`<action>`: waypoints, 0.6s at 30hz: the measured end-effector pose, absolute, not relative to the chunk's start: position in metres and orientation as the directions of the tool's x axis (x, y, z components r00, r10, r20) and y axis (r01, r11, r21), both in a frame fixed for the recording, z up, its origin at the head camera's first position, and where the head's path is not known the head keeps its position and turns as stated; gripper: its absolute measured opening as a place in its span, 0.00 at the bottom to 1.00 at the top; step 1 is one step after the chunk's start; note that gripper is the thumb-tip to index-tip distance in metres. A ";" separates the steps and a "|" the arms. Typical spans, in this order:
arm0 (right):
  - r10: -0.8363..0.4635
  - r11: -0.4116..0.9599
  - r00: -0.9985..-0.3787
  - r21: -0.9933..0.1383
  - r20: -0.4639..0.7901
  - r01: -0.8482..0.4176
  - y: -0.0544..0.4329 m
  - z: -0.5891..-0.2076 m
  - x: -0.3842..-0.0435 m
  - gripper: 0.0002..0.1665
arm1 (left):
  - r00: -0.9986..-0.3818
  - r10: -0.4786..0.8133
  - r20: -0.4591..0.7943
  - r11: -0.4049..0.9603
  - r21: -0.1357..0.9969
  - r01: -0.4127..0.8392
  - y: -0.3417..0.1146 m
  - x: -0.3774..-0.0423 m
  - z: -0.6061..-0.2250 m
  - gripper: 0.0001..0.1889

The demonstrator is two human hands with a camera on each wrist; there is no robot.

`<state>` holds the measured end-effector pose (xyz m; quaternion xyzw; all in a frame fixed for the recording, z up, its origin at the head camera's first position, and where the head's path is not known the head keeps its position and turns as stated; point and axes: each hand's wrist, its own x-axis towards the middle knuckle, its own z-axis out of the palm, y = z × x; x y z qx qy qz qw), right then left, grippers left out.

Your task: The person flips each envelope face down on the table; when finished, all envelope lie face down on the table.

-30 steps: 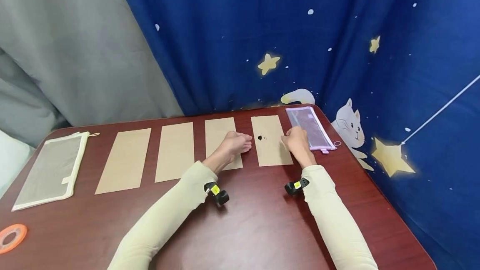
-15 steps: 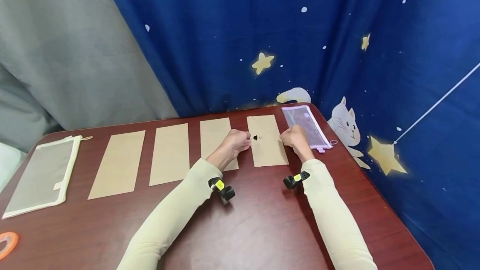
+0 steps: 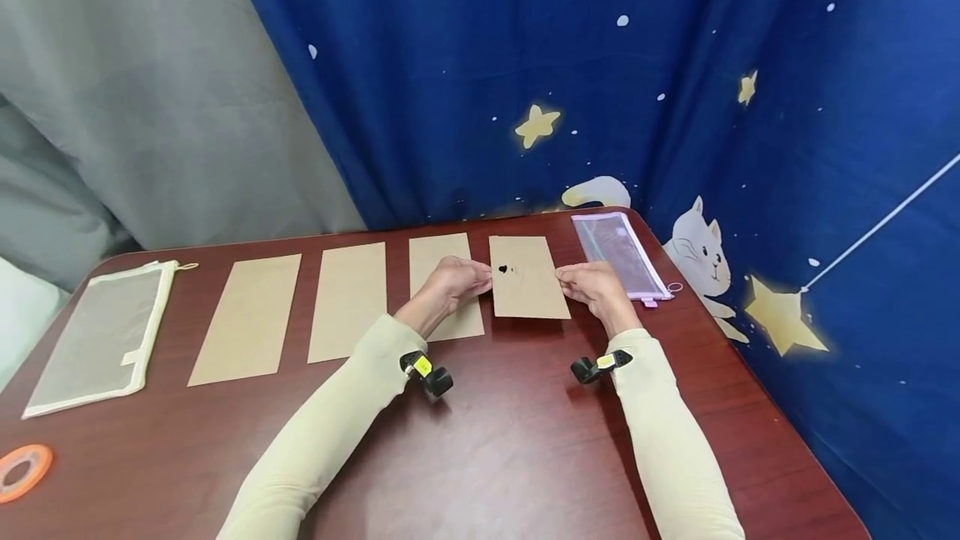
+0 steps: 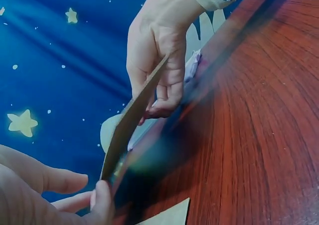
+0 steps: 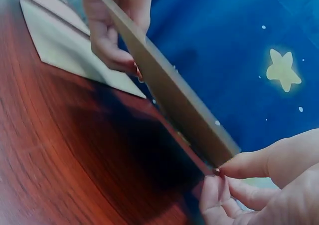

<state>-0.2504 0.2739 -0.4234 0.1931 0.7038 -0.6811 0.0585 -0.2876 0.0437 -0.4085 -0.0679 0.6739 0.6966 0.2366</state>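
Observation:
A flat kraft-brown card [image 3: 528, 286] with a small black mark on its face is lifted off the dark red table, its shadow falling beneath it. On its left edge, my left hand [image 3: 455, 277] pinches it between thumb and fingers. The opposite edge is pinched by my right hand [image 3: 592, 283]. Seen edge-on in the right wrist view, the card [image 5: 172, 98] stretches between both hands. Three similar cards lie in a row to the left, the nearest card [image 3: 431, 261] partly covered by my left hand.
A purple mesh zip pouch [image 3: 618, 252] lies behind my right hand. Far left are a cream-edged mesh zip pouch [image 3: 105, 340] and an orange ring-shaped roll [image 3: 37, 467]. Blue and grey curtains hang right behind the table [image 3: 480, 457].
Both hands have closed in on the card's side edges and gripped it. The card has risen off the table and shifted slightly left.

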 end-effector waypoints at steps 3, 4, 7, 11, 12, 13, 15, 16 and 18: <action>0.177 -0.092 -0.917 -0.934 -0.357 0.345 0.274 -0.423 -0.250 0.22 | -0.885 0.225 -0.407 -0.019 0.907 -0.421 0.041 -0.288 -0.407 0.16; 0.170 -0.114 -0.919 -0.933 -0.357 0.341 0.274 -0.423 -0.250 0.22 | -0.888 0.218 -0.404 -0.036 0.906 -0.421 0.041 -0.289 -0.406 0.15; 0.149 -0.148 -0.928 -0.936 -0.341 0.320 0.275 -0.420 -0.250 0.24 | -0.897 0.203 -0.393 -0.085 0.905 -0.416 0.041 -0.292 -0.401 0.16; 0.121 -0.177 -0.939 -0.937 -0.323 0.300 0.278 -0.415 -0.252 0.26 | -0.893 0.214 -0.396 -0.118 0.897 -0.426 0.041 -0.297 -0.393 0.17; 0.113 -0.176 -0.940 -0.938 -0.321 0.299 0.279 -0.414 -0.253 0.26 | -0.889 0.225 -0.398 -0.118 0.895 -0.430 0.041 -0.298 -0.391 0.17; 0.105 -0.169 -0.942 -0.939 -0.319 0.299 0.280 -0.413 -0.254 0.26 | -0.886 0.233 -0.400 -0.114 0.894 -0.434 0.041 -0.299 -0.389 0.17; 0.094 -0.151 -0.945 -0.942 -0.314 0.298 0.281 -0.411 -0.255 0.26 | -0.883 0.251 -0.397 -0.103 0.896 -0.432 0.041 -0.299 -0.384 0.18; 0.091 -0.135 -0.947 -0.946 -0.308 0.295 0.282 -0.411 -0.256 0.26 | -0.883 0.258 -0.391 -0.101 0.899 -0.427 0.041 -0.299 -0.382 0.18; 0.089 -0.071 -0.957 -0.960 -0.275 0.270 0.281 -0.409 -0.255 0.24 | -0.884 0.270 -0.381 -0.102 0.902 -0.420 0.042 -0.299 -0.377 0.18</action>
